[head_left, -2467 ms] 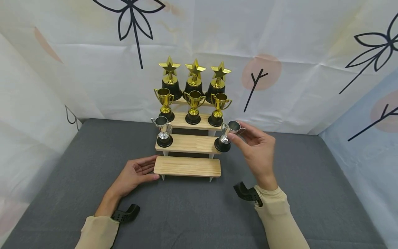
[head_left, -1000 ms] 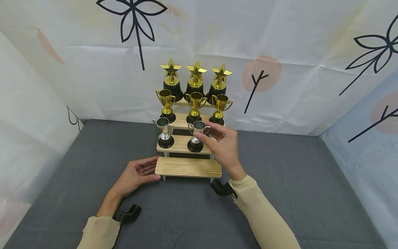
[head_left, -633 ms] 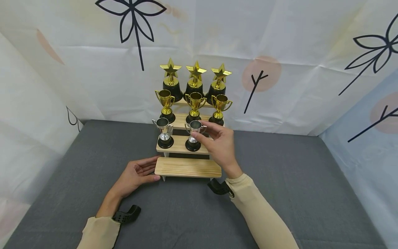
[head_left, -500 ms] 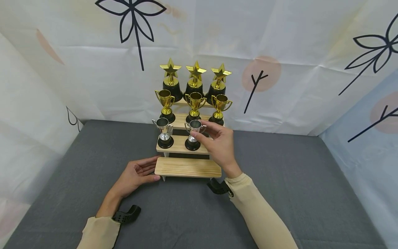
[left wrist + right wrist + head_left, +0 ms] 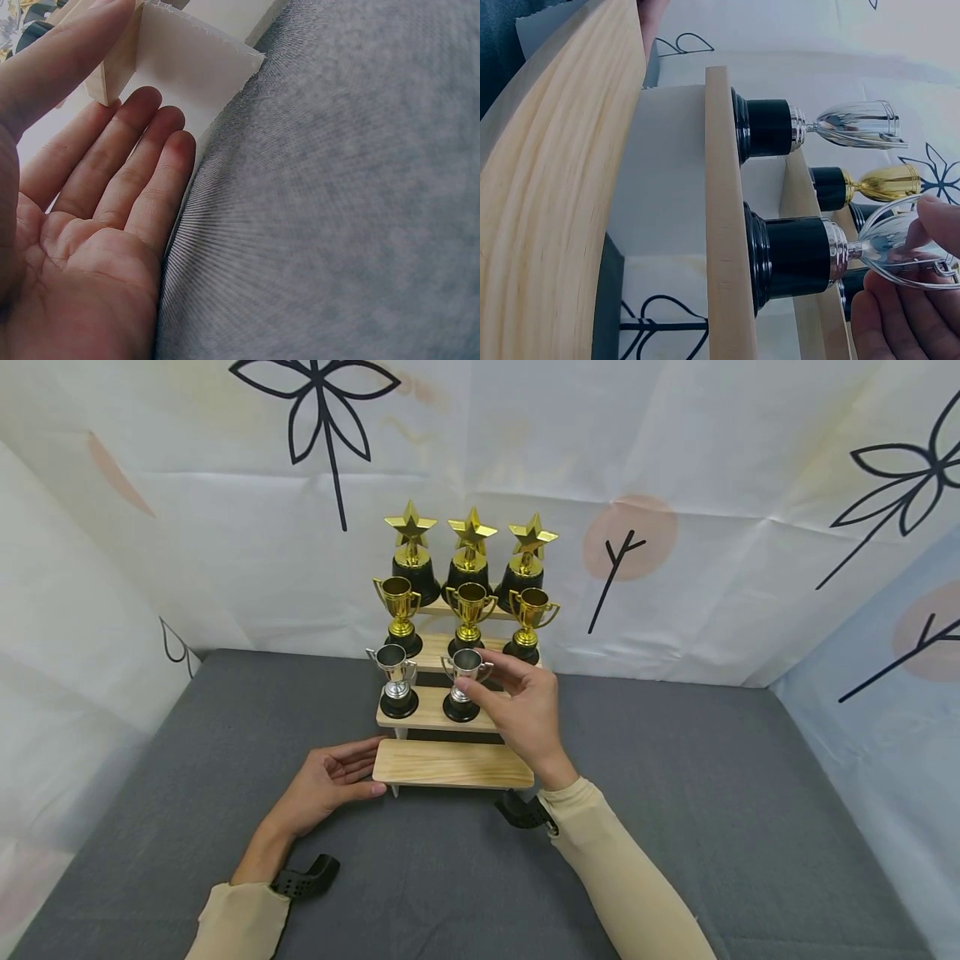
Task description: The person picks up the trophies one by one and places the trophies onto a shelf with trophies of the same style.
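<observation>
My right hand (image 5: 525, 702) pinches a small silver trophy cup (image 5: 802, 255) by its bowl, thumb in front and fingers behind. Its black base stands at the middle of the second step from the front of a wooden display stand (image 5: 453, 764). Left of it on that step stands another silver trophy cup (image 5: 396, 681). My left hand (image 5: 326, 785) lies at the left end of the lowest step, palm turned inward. In the left wrist view its fingers (image 5: 139, 165) are nearly straight, with the tips against the stand's white side support (image 5: 199, 64).
Behind, three gold trophy cups (image 5: 468, 610) fill the third step. Three gold star trophies (image 5: 471, 547) stand on the top step. The stand rests on a grey cloth-covered table (image 5: 675, 827), with a white printed curtain (image 5: 540, 435) behind it.
My right hand has carried the silver trophy cup left, from the right end of the second step to its middle, then slid slightly further left. My left hand has stayed at the stand.
</observation>
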A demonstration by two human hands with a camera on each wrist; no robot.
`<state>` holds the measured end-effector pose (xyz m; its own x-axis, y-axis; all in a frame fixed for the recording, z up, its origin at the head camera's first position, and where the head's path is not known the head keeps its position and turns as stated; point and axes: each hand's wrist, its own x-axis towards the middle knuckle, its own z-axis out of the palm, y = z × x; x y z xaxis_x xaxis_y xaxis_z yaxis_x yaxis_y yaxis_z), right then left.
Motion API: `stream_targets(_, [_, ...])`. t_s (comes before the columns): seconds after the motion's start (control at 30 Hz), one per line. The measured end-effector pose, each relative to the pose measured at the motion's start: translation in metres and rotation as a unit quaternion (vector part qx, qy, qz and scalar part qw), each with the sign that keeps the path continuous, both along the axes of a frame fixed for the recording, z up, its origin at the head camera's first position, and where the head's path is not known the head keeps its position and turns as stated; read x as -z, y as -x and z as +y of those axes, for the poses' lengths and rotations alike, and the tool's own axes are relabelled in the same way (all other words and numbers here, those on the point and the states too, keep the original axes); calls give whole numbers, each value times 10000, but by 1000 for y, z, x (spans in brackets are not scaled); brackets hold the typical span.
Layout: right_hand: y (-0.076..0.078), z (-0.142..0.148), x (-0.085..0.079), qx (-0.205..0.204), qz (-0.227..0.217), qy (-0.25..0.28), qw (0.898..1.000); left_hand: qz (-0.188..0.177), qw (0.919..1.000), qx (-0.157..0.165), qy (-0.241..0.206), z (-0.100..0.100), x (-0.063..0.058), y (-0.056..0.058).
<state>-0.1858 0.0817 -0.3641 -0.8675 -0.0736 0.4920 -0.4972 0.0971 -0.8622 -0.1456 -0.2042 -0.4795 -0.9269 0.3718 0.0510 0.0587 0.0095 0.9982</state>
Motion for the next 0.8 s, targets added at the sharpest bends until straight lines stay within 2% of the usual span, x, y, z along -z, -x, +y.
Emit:
stream_targets(0.4, [0, 3, 0, -66, 102, 75, 9999, 45, 10000, 14, -3, 0, -2, 0])
stream_targets(0.8, [-8, 18, 0, -31, 215, 168, 9996, 14, 10000, -35, 44, -1, -1, 1])
